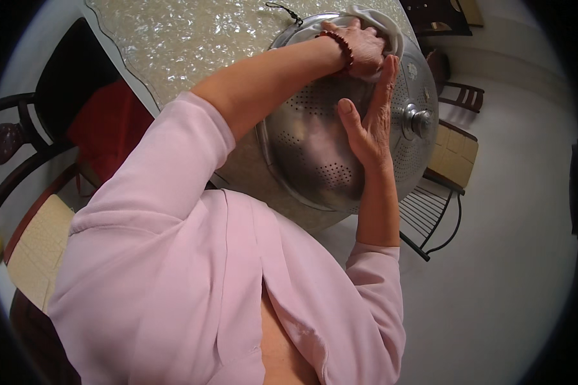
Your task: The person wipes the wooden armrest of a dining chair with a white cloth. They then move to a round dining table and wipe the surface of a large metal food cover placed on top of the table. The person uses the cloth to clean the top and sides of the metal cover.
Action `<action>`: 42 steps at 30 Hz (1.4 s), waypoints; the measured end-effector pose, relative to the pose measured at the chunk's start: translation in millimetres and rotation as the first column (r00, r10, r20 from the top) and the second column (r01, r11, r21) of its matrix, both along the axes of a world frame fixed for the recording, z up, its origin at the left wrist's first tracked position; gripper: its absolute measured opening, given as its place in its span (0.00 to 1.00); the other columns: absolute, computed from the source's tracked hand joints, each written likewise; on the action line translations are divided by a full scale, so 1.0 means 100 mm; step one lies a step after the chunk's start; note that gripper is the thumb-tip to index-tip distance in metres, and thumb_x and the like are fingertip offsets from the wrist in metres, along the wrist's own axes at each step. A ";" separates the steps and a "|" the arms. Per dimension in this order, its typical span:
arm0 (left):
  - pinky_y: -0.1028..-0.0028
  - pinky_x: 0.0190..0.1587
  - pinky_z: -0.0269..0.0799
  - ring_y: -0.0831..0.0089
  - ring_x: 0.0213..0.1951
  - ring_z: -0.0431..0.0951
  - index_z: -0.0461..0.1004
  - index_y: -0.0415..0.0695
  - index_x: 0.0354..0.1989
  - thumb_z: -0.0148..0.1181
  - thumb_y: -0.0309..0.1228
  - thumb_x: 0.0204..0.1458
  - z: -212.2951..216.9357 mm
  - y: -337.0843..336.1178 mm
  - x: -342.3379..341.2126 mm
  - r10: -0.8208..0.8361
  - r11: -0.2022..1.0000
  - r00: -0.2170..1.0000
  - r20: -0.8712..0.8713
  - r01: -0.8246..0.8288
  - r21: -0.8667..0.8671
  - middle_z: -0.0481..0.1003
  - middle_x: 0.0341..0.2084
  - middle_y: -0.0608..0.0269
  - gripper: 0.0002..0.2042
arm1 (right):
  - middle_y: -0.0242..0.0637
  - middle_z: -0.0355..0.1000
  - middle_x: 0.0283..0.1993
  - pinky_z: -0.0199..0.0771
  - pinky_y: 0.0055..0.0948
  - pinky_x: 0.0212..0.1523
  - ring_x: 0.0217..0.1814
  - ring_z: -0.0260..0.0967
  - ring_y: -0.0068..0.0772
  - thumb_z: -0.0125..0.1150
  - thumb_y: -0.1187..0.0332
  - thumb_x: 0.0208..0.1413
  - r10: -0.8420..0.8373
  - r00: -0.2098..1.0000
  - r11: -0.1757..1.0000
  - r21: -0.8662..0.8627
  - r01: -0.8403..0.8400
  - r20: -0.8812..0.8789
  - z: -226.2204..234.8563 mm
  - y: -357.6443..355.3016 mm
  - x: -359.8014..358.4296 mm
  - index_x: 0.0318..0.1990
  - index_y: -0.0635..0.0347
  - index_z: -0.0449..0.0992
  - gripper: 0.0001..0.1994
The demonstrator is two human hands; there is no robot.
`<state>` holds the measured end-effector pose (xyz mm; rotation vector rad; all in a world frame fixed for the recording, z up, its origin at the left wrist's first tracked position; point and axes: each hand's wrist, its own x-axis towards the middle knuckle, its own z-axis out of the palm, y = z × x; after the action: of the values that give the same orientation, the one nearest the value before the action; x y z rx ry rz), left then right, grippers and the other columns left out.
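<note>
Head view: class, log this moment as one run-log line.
left hand: presses white cloth on metal colander | right hand: flat against colander, steadying | colander: tilted on table | chair: right

In the upper middle of the frame my right hand (369,119) lies flat on the overturned metal colander (315,154), while my left hand (359,45), above it, presses a white cloth (382,25) on its rim, over the table (186,38).
</note>
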<state>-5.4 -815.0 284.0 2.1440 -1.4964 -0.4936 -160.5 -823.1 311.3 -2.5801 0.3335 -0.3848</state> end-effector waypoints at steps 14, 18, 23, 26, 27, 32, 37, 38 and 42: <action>0.66 0.43 0.72 0.59 0.43 0.75 0.50 0.40 0.66 0.55 0.36 0.48 -0.94 1.12 0.08 0.156 0.925 0.959 0.235 -0.058 -0.377 0.69 0.51 0.48 0.36 | 0.44 0.42 0.73 0.24 0.60 0.68 0.76 0.31 0.52 0.64 0.48 0.46 0.062 0.925 0.865 -0.443 -0.237 -0.374 -0.04 0.14 0.10 0.68 0.54 0.52 0.44; 0.65 0.43 0.71 0.63 0.42 0.75 0.64 0.38 0.56 0.53 0.31 0.51 -1.24 1.22 0.07 0.078 0.953 0.991 -0.111 -0.107 -0.284 0.73 0.44 0.54 0.23 | 0.45 0.42 0.73 0.25 0.63 0.68 0.76 0.31 0.53 0.67 0.55 0.44 0.060 0.917 0.849 -0.464 -0.255 -0.394 -0.02 0.16 0.11 0.66 0.56 0.57 0.41; 0.61 0.54 0.66 0.57 0.51 0.71 0.62 0.40 0.59 0.47 0.30 0.57 -1.26 1.54 -0.15 0.194 0.736 0.980 0.032 -0.124 -0.666 0.68 0.52 0.51 0.21 | 0.50 0.48 0.70 0.39 0.53 0.69 0.72 0.41 0.56 0.65 0.66 0.44 0.113 0.967 0.836 -0.505 -0.216 -0.227 -0.05 0.52 0.09 0.62 0.63 0.61 0.35; 0.62 0.60 0.61 0.58 0.58 0.66 0.60 0.39 0.61 0.52 0.31 0.57 -1.51 1.77 0.01 -0.177 0.677 0.853 -0.491 -0.257 -0.690 0.64 0.57 0.49 0.23 | 0.57 0.53 0.64 0.51 0.48 0.66 0.66 0.51 0.61 0.62 0.71 0.44 0.297 0.952 0.909 -0.284 -0.304 -0.070 -0.37 1.07 -0.01 0.59 0.72 0.61 0.32; 0.62 0.62 0.59 0.58 0.59 0.65 0.61 0.38 0.60 0.53 0.32 0.57 -1.54 1.83 0.13 -0.337 0.679 0.636 -0.694 -0.347 -0.647 0.64 0.57 0.49 0.23 | 0.61 0.55 0.62 0.55 0.46 0.64 0.63 0.54 0.62 0.61 0.72 0.44 0.307 0.950 0.927 -0.206 -0.313 -0.062 -0.53 1.21 0.00 0.58 0.75 0.60 0.31; 0.70 0.45 0.74 0.70 0.44 0.76 0.70 0.38 0.50 0.51 0.30 0.56 -0.98 1.77 0.56 0.123 0.704 0.560 -0.819 -0.631 -0.326 0.76 0.40 0.56 0.15 | 0.73 0.51 0.60 0.54 0.48 0.64 0.61 0.51 0.71 0.58 0.73 0.44 0.070 0.958 0.987 -0.123 -0.108 -0.278 -1.20 1.44 0.05 0.60 0.81 0.52 0.35; 0.61 0.45 0.72 0.57 0.40 0.78 0.75 0.40 0.40 0.50 0.29 0.51 -1.20 1.18 0.57 0.180 0.855 0.965 -0.193 -0.250 -0.454 0.76 0.37 0.47 0.11 | 0.70 0.54 0.59 0.57 0.47 0.63 0.61 0.53 0.68 0.60 0.73 0.43 0.030 0.977 0.995 -0.088 -0.049 -0.212 -1.32 1.45 0.10 0.60 0.81 0.52 0.37; 0.62 0.47 0.71 0.56 0.42 0.77 0.74 0.41 0.43 0.50 0.27 0.49 -1.32 1.06 0.55 0.137 0.912 0.978 -0.155 -0.186 -0.366 0.74 0.39 0.48 0.13 | 0.69 0.55 0.59 0.58 0.47 0.62 0.61 0.54 0.67 0.60 0.73 0.42 0.034 0.980 0.997 -0.058 -0.046 -0.195 -1.32 1.42 0.09 0.60 0.81 0.52 0.37; 0.61 0.51 0.68 0.55 0.47 0.72 0.73 0.44 0.44 0.52 0.27 0.48 -1.27 0.86 0.44 0.176 0.970 0.983 0.060 -0.162 -0.179 0.71 0.42 0.55 0.14 | 0.66 0.59 0.57 0.61 0.45 0.60 0.60 0.57 0.65 0.61 0.74 0.41 0.040 0.989 0.999 -0.009 -0.042 -0.142 -1.35 1.33 0.09 0.60 0.81 0.51 0.38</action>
<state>38.8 -729.1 156.8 2.1485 -1.3272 -0.2165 -151.9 -690.2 176.8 -2.6280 0.3286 -0.1889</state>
